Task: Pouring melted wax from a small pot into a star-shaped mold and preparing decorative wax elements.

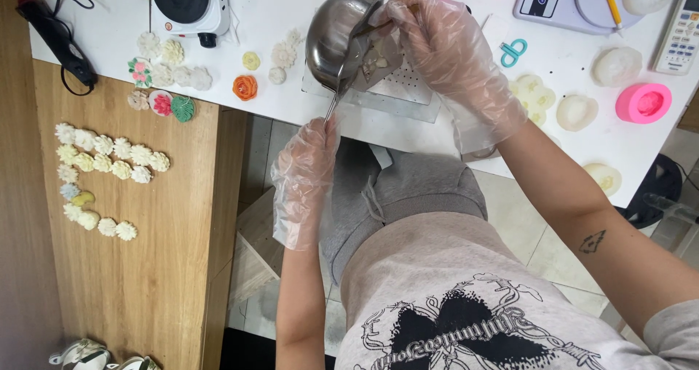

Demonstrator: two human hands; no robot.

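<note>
White table (291,9), pot (331,38) between hands

Both hands wear loose, clear plastic gloves that crinkle and stand off at the cuffs: the left hand (309,167) and the right hand (440,46). The forearms are bare below them. The right forearm carries a small dark triangular tattoo (592,241). The T-shirt (451,297) is light grey with short sleeves and a black heart-and-chain print on the chest. Grey sweatpants (408,188) have a drawstring at the waist.
</note>
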